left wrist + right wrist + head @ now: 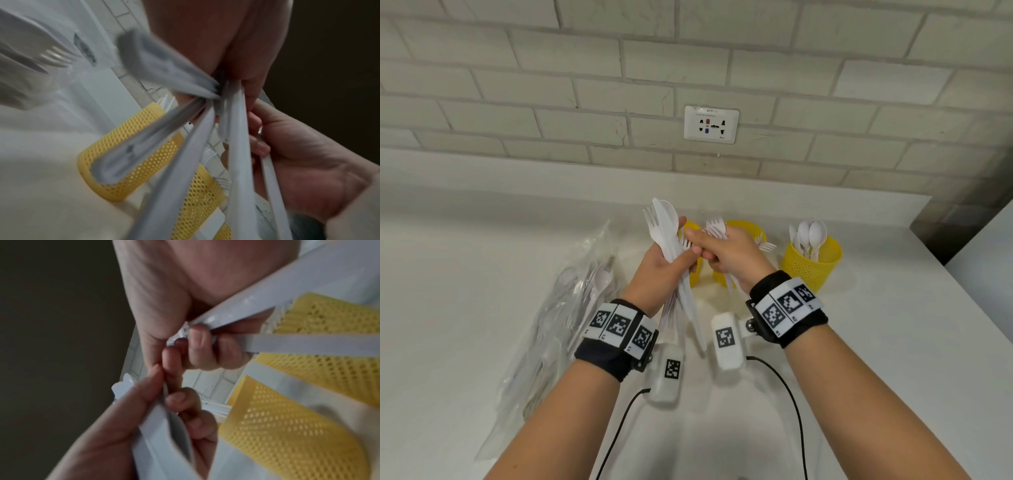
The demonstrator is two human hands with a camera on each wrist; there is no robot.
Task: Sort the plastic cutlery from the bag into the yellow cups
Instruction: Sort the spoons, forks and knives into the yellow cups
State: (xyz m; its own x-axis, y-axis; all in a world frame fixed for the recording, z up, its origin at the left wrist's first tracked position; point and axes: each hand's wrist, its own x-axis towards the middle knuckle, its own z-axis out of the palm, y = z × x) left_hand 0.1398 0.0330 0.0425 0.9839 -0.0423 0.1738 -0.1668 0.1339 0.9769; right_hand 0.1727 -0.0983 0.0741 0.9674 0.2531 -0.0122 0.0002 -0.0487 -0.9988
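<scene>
Head view: only here all three yellow cups show, at the far right of the white surface [859,342]; the rightmost cup [812,261] stands apart, upright and full of spoons [812,233].
Left grip: the left hand [661,270] is curled round a mixed bundle of cutlery [667,222] (forks, a knife, a spoon, all white plastic).
Right grip: the right hand [729,253] clasps several forks [716,225] while its fingertips pinch at the bundle.
Wrist views: the cups' perforated mesh walls [292,428] (blurred), and handles fanning below the fist [236,146].
Bag: clear plastic bag [571,308], lying left, cutlery inside.
</scene>
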